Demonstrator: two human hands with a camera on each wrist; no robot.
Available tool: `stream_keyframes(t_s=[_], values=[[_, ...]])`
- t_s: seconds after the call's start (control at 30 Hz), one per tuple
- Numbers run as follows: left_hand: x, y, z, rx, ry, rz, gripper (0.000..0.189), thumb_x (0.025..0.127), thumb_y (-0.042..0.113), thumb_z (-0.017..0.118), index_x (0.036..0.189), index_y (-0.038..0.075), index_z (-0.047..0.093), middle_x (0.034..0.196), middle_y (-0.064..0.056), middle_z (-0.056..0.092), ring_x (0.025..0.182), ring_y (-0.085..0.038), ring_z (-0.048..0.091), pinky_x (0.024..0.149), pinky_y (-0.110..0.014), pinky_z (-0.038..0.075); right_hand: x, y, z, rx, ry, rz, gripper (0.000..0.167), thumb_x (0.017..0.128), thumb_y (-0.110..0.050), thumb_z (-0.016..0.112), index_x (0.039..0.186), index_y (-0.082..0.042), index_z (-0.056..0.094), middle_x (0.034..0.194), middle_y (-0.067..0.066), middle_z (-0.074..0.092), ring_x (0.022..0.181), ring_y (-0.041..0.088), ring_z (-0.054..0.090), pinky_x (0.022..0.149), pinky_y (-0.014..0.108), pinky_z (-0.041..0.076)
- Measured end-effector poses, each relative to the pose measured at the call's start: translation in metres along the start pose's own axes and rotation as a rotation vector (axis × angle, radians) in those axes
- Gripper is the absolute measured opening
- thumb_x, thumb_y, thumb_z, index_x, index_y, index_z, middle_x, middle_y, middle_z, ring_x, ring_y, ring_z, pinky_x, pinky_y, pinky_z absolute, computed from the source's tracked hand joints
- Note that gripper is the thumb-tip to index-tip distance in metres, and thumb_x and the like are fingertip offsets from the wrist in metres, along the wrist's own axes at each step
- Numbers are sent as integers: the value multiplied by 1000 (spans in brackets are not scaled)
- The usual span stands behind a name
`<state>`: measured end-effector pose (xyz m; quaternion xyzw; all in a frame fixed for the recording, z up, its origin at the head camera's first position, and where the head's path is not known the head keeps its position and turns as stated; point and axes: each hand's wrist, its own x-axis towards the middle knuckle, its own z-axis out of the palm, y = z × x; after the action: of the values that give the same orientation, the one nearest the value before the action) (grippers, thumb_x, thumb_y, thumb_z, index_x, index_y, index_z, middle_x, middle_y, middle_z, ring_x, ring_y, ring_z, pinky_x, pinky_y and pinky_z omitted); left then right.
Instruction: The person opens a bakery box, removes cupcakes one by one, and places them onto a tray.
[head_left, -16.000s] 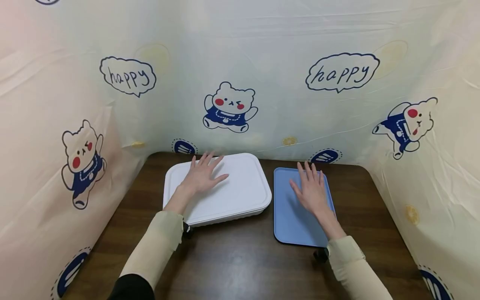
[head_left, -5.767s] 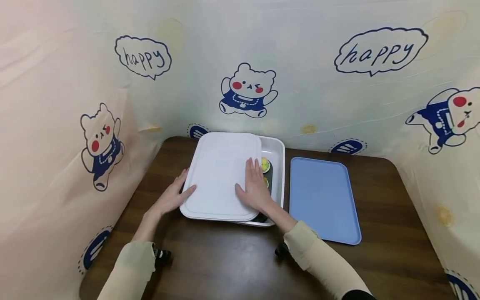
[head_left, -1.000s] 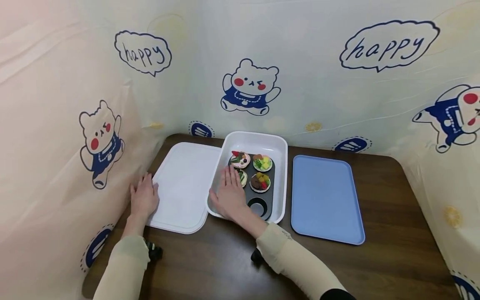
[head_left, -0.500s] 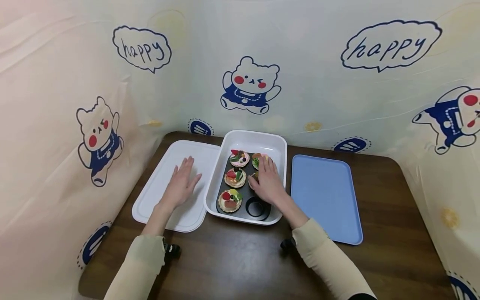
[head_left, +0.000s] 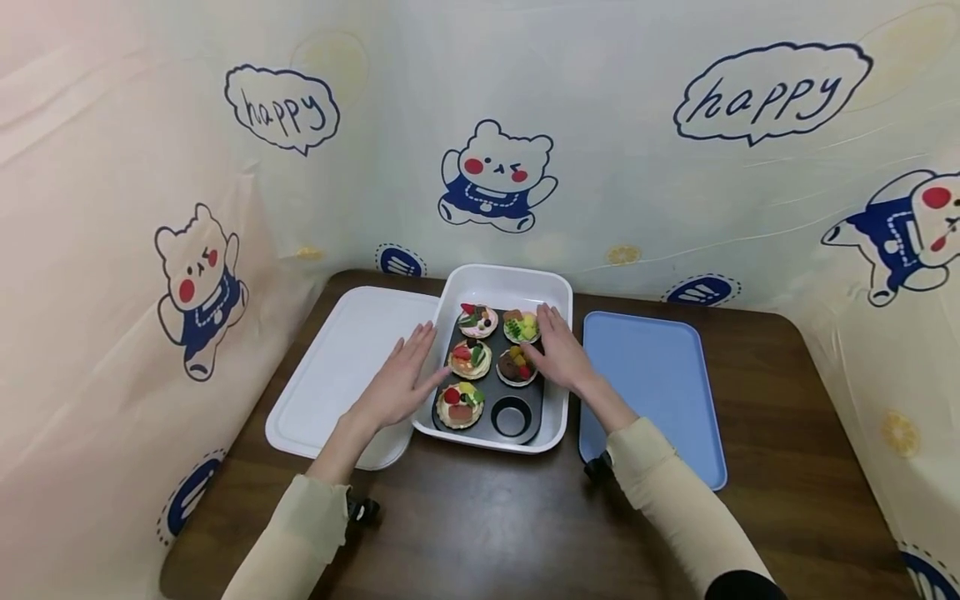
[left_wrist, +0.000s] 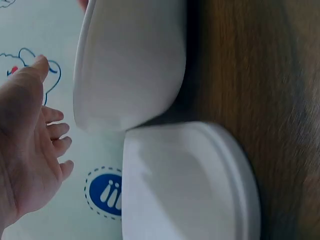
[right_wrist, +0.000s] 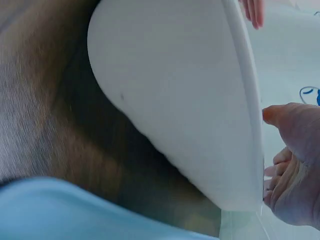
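Judged done: removal of white lid [head_left: 345, 358], laid just left of white tub [head_left: 513, 287]. Judged outstanding: five tartlets [head_left: 460, 406], seated in black muffin tin [head_left: 491, 397] inside. At opposite tub sides: left hand [head_left: 393, 387] and right hand [head_left: 565, 353], straight-fingered, gripping nothing.

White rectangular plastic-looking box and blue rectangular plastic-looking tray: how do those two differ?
The white plastic-looking box has tall walls, while the blue plastic-looking tray is shallow with a low rim. The box holds a dark grey six-cup pan with five topped tarts; the visible part of the tray shows no food. Both are rectangular with rounded corners and rest on the brown wood-grain table.
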<state>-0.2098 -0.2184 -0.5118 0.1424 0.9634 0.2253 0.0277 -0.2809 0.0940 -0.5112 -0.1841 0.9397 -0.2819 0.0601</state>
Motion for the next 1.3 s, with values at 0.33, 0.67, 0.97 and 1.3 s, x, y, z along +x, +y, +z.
stream_keyframes(t_s=[0.33, 0.67, 0.97, 1.3], values=[[-18, 10, 16, 23, -28, -20, 105, 103, 70, 59, 175, 4, 19, 186, -16, 16, 175, -34, 14, 142, -58, 17, 47, 41, 24, 92, -67, -93, 91, 110, -48, 64, 174, 0, 22, 181, 24, 26, 170, 39, 29, 140, 50, 29], [-33, 6, 22, 74, -40, -50, 123, 92, 86, 60, 177, 8, 17, 187, -13, 12, 175, -33, 10, 142, -55, 16, 53, 24, 12, 108, -89, -59, 67, 105, -36, 75, 156, 1, 53, 147, 22, 67, 128, 35, 69, 110, 50, 59], [-33, 3, 35, 75, 7, -49, 124, 90, 88, 60, 177, 12, 18, 188, -9, 8, 176, -32, 9, 142, -57, 18, 46, 8, -3, 35, -120, 51, 81, 103, -33, 78, 166, 3, 42, 161, 24, 59, 143, 39, 62, 124, 53, 50], [-38, 3, 30, 108, -24, -31, 128, 88, 89, 60, 177, 8, 15, 188, -11, 9, 175, -31, 11, 142, -54, 17, 43, 16, -2, -17, -87, -4, 75, 101, -32, 80, 162, -1, 49, 157, 21, 63, 139, 38, 65, 119, 55, 53]])
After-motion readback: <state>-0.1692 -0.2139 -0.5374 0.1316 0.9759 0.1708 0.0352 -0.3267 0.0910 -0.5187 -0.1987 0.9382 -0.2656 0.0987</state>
